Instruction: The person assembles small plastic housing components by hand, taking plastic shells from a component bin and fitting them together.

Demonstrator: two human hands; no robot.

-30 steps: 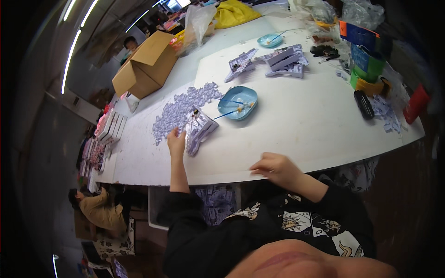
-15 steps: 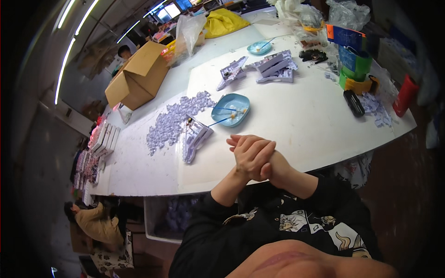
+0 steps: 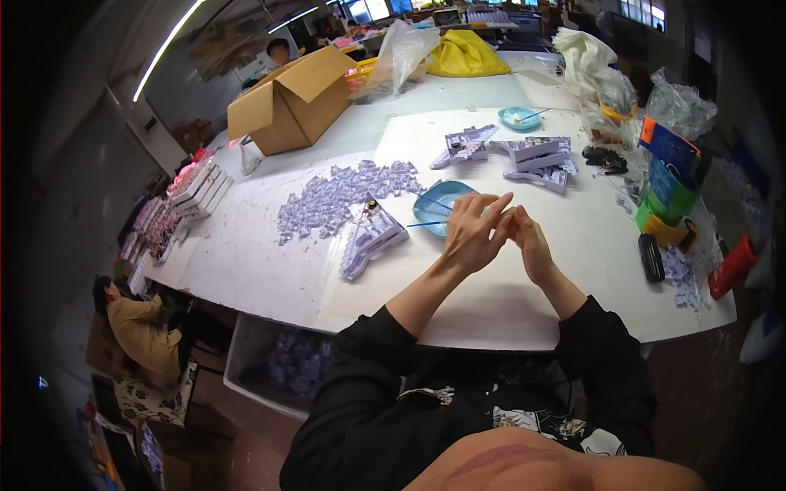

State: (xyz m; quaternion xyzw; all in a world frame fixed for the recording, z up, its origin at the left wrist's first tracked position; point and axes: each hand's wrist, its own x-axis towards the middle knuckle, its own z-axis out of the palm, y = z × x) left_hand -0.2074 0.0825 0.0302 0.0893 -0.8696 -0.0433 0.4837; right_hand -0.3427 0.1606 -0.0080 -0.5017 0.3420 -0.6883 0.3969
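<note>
My left hand (image 3: 473,232) is raised over the near part of the white table, its fingers stretched out. Opposite it, my right hand (image 3: 532,244) has straight fingers too, and the fingertips of both hands meet. I see nothing held in either. Just behind my left hand, partly covered by it, is a light blue dish (image 3: 449,191) with thin blue sticks resting in it. To its left lies a pale lilac plastic housing (image 3: 372,239) with small dark parts and wires at its top. A heap of small lilac plastic pieces (image 3: 340,199) spreads behind that housing.
More lilac housings (image 3: 540,155) and a second blue dish (image 3: 521,119) lie farther back. A cardboard box (image 3: 299,102) stands at far left. Tape rolls (image 3: 671,192), a black object (image 3: 652,258) and a red cylinder (image 3: 733,268) line the right edge. A bin (image 3: 250,360) sits below the table.
My hands were clasped together near the table's front edge. Now they have come apart to fingertip contact and reach farther over the table, by the dish. The view has shifted too.
</note>
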